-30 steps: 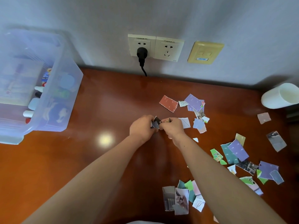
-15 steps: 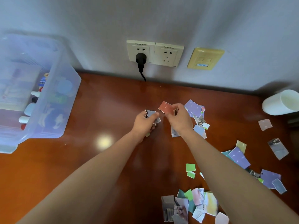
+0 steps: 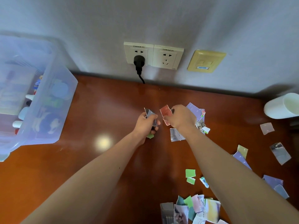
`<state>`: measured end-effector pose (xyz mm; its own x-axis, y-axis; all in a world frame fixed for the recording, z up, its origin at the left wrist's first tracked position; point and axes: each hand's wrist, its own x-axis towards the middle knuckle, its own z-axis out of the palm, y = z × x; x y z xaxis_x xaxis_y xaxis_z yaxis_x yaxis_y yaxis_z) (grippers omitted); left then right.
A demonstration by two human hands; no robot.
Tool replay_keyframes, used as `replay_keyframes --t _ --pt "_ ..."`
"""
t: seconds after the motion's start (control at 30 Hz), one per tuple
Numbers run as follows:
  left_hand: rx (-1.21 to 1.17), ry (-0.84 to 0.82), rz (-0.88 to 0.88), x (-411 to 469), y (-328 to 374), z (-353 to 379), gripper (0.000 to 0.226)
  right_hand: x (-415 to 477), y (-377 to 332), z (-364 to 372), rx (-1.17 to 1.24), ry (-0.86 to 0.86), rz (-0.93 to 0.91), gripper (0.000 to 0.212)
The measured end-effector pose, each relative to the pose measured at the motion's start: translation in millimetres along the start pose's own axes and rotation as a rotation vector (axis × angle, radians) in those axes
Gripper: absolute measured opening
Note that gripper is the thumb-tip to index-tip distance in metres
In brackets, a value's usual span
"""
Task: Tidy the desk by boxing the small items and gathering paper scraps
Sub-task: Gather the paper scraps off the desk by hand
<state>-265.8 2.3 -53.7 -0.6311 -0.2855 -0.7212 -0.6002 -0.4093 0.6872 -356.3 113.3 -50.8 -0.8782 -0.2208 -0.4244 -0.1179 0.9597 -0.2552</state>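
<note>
A grey wall [image 3: 226, 21] fills the upper half of the view. At 12 o'clock, 2 cream sockets sit on it side by side, touching. The left socket [image 3: 129, 53] has a black plug [image 3: 138, 61] in it, and a black cord [image 3: 141, 77] hangs from the plug toward 6 o'clock. Just beside the right socket [image 3: 168, 57], at its 3 o'clock, is a yellow plate [image 3: 206, 61] with a small blue label [image 3: 202, 67]. At 3 o'clock in the view a white cup [image 3: 275, 107] lies on its side near the wall, cut by the edge.
</note>
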Motion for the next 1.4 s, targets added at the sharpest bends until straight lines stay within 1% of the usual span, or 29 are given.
replay_keyframes --t 0.03,0.1,0.2,0.27,0.37,0.43,0.47,0.57,0.6,0.67,0.7,0.73,0.8,0.83,0.9,0.97,1.03,1.07,1.1,1.2,1.3,1.4 --pt "0.008 -0.002 0.001 0.2 -0.4 1.1 0.008 -3.3 3.0 2.8 0.073 -0.010 0.016 0.024" --pt "0.031 -0.005 0.005 -0.4 -1.5 4.1 0.009 -10.6 8.9 7.7 0.344 -0.033 0.057 0.026" --pt "0.085 -0.043 0.015 -2.0 -6.1 10.1 0.015 -24.3 15.7 8.9 0.760 -0.005 0.164 0.017" --pt "0.112 -0.078 0.016 -4.1 -9.4 15.5 0.021 -32.1 20.8 5.8 0.958 0.007 0.254 0.008" --pt "0.164 -0.102 0.031 -6.4 -14.2 24.8 0.022 -42.7 28.9 -1.4 1.178 -0.046 0.316 0.013" --pt "0.257 -0.088 0.049 -5.9 -19.6 31.6 0.019 -46.7 35.7 -4.7 1.172 -0.025 0.309 0.014" --pt "0.355 -0.079 0.088 -4.0 -23.1 34.1 0.018 -47.3 40.0 -4.6 1.125 -0.005 0.306 0.012" --pt "0.815 -0.078 0.234 -4.8 -28.1 38.5 0.016 -46.1 52.9 2.8 0.902 0.020 0.278 0.012" --pt "0.922 -0.081 0.254 -6.6 -27.9 39.8 0.020 -46.0 57.9 6.4 0.791 0.018 0.250 0.012" --pt "1.047 -0.071 0.286 -11.1 -27.4 42.6 0.036 -49.7 66.2 11.4 0.613 0.005 0.202 0.010" --pt "1.113 -0.054 0.312 -12.6 -27.7 44.1 0.044 -52.1 68.7 12.8 0.577 -0.002 0.192 0.007" --pt "1.191 -0.034 0.345 -13.4 -28.5 45.5 0.050 -54.0 70.6 14.2 0.561 -0.008 0.186 0.011" --pt "1.297 -0.002 0.381 -13.1 -28.6 47.6 0.053 -57.1 72.0 15.3 0.561 -0.014 0.178 0.020" --pt "1.308 0.010 0.373 -12.0 -27.9 48.3 0.051 -57.7 72.0 15.7 0.566 -0.010 0.178 0.023" --pt "1.309 0.004 0.341 -10.8 -27.0 49.6 0.045 -58.5 71.2 16.6 0.581 0.010 0.187 0.020" --pt "1.327 -0.009 0.337 -12.8 -26.6 50.5 0.034 -59.4 69.4 17.1 0.615 0.014 0.201 0.017" --pt "1.283 -0.034 0.329 -15.4 -29.4 48.4 0.022 -61.3 66.4 16.3 0.631 0.004 0.203 0.017" --pt "1.231 -0.059 0.315 -17.3 -31.2 46.5 0.017 -62.6 65.1 15.9 0.639 0.004 0.198 0.017" --pt "1.168 -0.088 0.296 -20.3 -32.5 44.4 0.017 -64.8 64.1 15.5 0.658 0.008 0.194 0.018" --pt "1.003 -0.137 0.284 -34.6 -34.5 35.8 0.025 -73.7 58.3 14.4 0.785 0.011 0.207 0.021" --pt "0.781 -0.118 0.275 -52.2 -36.8 27.6 0.026 -88.9 47.5 10.0 1.009 -0.055 0.290 0.024" --pt "0.463 -0.056 0.259 -75.5 -35.3 21.5 0.025 -111.3 35.2 1.5 1.184 -0.136 0.320 0.025"
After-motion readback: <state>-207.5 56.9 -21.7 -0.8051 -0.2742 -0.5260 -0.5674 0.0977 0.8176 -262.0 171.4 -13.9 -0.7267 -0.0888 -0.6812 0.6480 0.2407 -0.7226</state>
